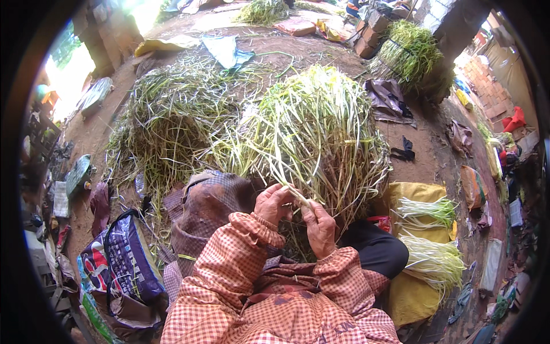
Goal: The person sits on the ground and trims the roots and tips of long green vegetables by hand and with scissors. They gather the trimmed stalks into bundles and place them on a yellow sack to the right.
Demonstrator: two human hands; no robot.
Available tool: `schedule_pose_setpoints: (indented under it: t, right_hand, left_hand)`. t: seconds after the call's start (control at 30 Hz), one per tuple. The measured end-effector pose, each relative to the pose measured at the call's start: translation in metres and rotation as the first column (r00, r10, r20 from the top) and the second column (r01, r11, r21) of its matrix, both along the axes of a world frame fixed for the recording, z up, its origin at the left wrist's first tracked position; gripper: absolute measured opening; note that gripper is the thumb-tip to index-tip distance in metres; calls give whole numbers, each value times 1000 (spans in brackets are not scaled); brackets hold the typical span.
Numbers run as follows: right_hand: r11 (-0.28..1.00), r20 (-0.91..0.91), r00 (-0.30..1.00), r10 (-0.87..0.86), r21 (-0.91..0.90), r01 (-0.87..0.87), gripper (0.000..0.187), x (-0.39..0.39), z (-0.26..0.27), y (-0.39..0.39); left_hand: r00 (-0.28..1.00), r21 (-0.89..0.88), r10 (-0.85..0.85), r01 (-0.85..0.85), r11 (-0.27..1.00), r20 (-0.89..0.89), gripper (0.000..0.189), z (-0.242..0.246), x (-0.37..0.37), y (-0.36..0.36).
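Between my two hands is a pale plant stalk (299, 197), its long leaves trailing up and left over the heap. My left hand (273, 204) pinches it between thumb and fingers. At the stalk's lower end, the thumb and fingers of my right hand (319, 225) close on it. Just beyond them stands a large heap of long-leaved yellow-green plants (318, 129), with brown, dry strands down its front. To my right, two bundles of cleaned pale stalks, an upper one (425, 213) and a lower one (432, 260), lie on a yellow sack (397, 296).
A heap of greyish, withered leaves (172, 99) lies at the left. Beside my left leg stands a printed bag (129, 258) with a dark strap. A tied bundle of green plants (406, 53) is at the back right, near bricks (369, 34). Black cloth (403, 149) lies on the ground.
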State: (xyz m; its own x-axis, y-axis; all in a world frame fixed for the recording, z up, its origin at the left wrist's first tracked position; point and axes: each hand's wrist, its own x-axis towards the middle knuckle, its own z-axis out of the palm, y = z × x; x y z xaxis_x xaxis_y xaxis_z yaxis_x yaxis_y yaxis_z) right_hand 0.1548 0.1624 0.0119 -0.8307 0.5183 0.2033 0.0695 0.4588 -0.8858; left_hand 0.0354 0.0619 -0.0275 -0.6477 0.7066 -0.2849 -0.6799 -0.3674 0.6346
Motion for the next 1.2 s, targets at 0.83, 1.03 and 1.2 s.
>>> schedule_pose_setpoints:
  t: [0.83, 1.03, 1.2]
  right_hand:
    - [923, 236, 972, -2, 374, -90, 16, 36, -28, 2]
    - [942, 131, 982, 136, 290, -169, 16, 32, -44, 3]
    - [928, 283, 955, 91, 324, -185, 10, 58, -60, 19]
  left_hand:
    - [932, -176, 346, -361, 916, -112, 19, 38, -67, -55]
    - [840, 376, 516, -429, 821, -167, 26, 55, -74, -53]
    - [600, 609, 793, -590, 531, -110, 25, 112, -129, -115]
